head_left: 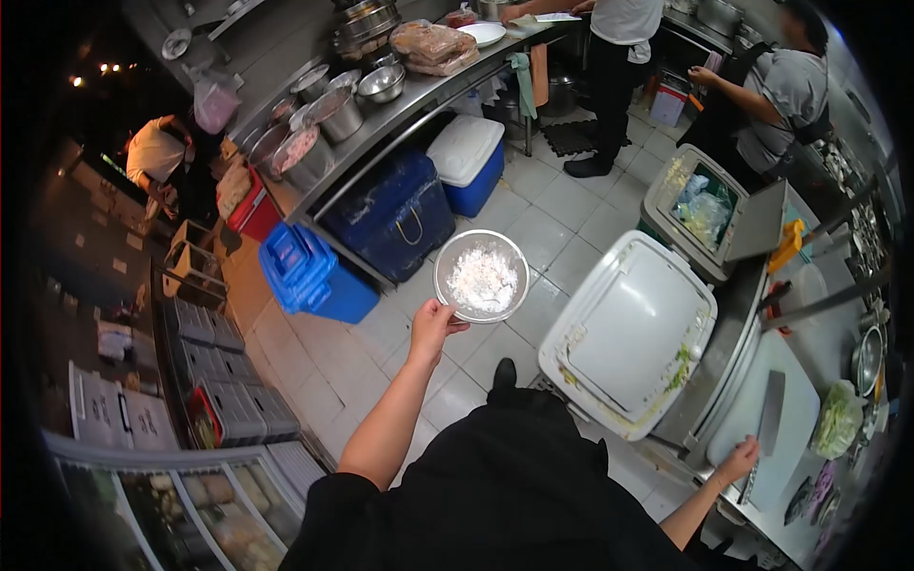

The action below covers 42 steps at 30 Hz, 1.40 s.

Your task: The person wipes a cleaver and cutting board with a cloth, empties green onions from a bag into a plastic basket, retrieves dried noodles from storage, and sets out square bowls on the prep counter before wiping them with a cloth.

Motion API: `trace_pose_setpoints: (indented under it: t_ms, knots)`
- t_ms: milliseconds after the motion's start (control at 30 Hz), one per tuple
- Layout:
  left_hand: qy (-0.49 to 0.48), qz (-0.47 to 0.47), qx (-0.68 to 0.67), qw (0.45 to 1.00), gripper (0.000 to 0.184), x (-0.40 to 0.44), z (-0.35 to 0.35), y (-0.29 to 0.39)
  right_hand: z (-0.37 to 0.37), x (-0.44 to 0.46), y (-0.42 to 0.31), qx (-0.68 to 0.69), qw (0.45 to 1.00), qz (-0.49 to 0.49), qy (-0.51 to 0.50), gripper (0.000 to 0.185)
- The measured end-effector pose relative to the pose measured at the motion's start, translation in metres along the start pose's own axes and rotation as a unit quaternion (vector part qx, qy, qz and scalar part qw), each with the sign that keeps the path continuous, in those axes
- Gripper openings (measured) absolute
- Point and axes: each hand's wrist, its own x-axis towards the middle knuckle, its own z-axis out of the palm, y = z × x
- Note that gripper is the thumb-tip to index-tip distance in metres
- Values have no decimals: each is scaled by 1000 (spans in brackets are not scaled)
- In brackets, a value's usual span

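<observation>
My left hand (436, 331) grips the near rim of a round metal bowl (522, 303), held out over the tiled floor. Inside lie small pieces coated in white powder (483, 280). Far to the right, my right hand (737, 461) is at the edge of a white cutting board (738, 411). Its fingers are closed at the base of a wide-bladed knife (773, 404) lying along the board; the exact grip is small and hard to see. A bag of green leafy vegetable (838, 419) and purple strips (821, 483) lie beyond the knife.
A white-lidded bin (633, 324) and an open bin with plastic bags (657, 205) stand right of the bowl. Blue coolers (390, 219) sit under a steel counter (381, 119) holding metal bowls. Two people (624, 67) work at the back, another (157, 157) at left.
</observation>
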Motion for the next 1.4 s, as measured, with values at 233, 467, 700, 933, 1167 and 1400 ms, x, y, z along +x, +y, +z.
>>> trace_pose_setpoints:
  t_ms: [233,467,700,933,1167,1400]
  knots:
    - [-7,-51,24,998,9,151,-25,73,220,-3,-191,244,963,51,-103,23]
    - [-8,85,-89,992,11,347,-53,210,420,-109,-337,255,902,23,-349,21]
    - [48,154,-229,960,23,647,-161,378,544,-210,-358,193,899,148,-364,23]
    - [224,111,-298,921,43,883,-207,417,582,-234,-344,90,914,283,-276,21]
    - [-222,98,-162,956,37,776,66,381,605,-241,-316,14,895,389,-218,17]
    - [-511,59,279,811,59,721,282,264,679,-126,-337,136,886,405,-179,17]
